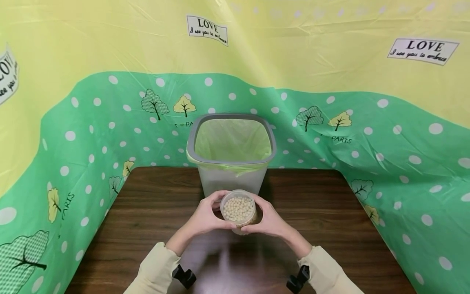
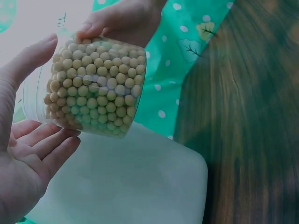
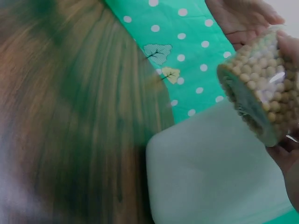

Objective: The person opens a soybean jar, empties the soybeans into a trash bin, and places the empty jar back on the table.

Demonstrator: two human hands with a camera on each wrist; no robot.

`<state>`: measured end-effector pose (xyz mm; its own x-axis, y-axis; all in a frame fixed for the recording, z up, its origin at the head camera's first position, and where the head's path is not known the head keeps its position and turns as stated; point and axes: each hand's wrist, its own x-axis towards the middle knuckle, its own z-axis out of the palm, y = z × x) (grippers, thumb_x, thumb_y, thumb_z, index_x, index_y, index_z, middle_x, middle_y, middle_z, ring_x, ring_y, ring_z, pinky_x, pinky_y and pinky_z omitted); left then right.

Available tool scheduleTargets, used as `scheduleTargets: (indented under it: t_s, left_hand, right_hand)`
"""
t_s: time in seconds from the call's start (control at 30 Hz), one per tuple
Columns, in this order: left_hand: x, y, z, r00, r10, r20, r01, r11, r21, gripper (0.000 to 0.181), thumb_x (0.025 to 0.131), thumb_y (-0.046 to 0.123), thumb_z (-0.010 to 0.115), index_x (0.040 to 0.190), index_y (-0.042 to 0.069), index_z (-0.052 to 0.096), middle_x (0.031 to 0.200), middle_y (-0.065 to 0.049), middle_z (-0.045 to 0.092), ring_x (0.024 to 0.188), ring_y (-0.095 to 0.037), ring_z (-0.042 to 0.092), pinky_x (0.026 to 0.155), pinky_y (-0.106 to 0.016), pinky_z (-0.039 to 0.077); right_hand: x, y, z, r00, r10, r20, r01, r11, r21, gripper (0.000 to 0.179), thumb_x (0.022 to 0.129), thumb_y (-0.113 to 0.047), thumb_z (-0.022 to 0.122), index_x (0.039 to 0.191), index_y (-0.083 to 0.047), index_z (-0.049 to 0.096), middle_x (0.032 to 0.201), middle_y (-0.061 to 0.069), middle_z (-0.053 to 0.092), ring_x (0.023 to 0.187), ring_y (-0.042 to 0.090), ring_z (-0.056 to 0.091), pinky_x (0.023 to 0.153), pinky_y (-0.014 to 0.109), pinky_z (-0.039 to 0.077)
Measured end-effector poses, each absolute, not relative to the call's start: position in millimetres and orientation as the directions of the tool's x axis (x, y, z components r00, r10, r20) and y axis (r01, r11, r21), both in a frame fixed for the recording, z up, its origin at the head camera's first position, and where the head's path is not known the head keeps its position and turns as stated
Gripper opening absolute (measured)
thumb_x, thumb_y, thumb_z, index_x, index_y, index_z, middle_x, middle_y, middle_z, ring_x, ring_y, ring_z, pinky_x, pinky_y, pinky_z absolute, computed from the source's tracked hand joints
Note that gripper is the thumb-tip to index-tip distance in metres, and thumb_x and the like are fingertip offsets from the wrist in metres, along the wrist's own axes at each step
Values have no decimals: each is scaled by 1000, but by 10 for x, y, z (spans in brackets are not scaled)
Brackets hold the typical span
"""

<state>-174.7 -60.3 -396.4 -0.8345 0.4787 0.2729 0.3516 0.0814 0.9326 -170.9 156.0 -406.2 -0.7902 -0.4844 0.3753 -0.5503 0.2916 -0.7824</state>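
Between my two hands, in front of the trash bin [image 1: 235, 175], is a clear plastic jar [image 1: 239, 209] of round, pale tan beans, probably soybeans. My left hand [image 1: 207, 216] holds its left side with curled fingers and thumb. From the opposite side my right hand [image 1: 271, 218] grips it, the two thumbs close together at the near side. The left wrist view shows the jar [image 2: 96, 86] filled with beans, its clear rim toward my left palm. Its base faces the camera in the right wrist view. Whether a lid covers the top I cannot tell.
The bin has a grey rim [image 1: 235, 116] and a pale green liner [image 1: 231, 141], and stands at the back of a dark wooden table [image 1: 154, 212]. A green and yellow printed cloth [image 1: 286, 73] hangs round the back and sides. Black wrist mounts [image 1: 185, 277] sit below both sleeves.
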Motion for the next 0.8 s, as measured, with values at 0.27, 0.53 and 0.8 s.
scheduleTargets:
  t_s: [0.27,0.53,0.8]
  left_hand:
    - [-1906,-619,-4168,-823,490,287,336,13,942,73,65,1,79,129,0,45,123,-17,52,105,-26,58,81,-30,50]
    - [-1973,-678,-4160,-778,554,297,326,-48,944,71,66,7,81,126,-5,46,120,-23,53,103,-28,59,81,-31,50]
    - [-1964,-677,-4132,-741,592,317,391,-4,920,76,64,14,83,128,0,46,123,-17,50,104,-25,52,77,-32,51]
  right_hand:
    - [-1713,1531,-4029,-784,-443,435,-578,264,-772,75,58,0,81,125,8,46,113,19,57,101,15,54,84,26,45]
    - [-1693,1555,-4032,-767,-475,432,-591,259,-764,74,58,-3,79,124,8,47,112,19,58,98,14,55,82,27,46]
    - [-1671,1557,-3987,-745,-525,412,-593,237,-770,70,60,-6,77,122,8,48,110,18,58,97,15,55,81,28,46]
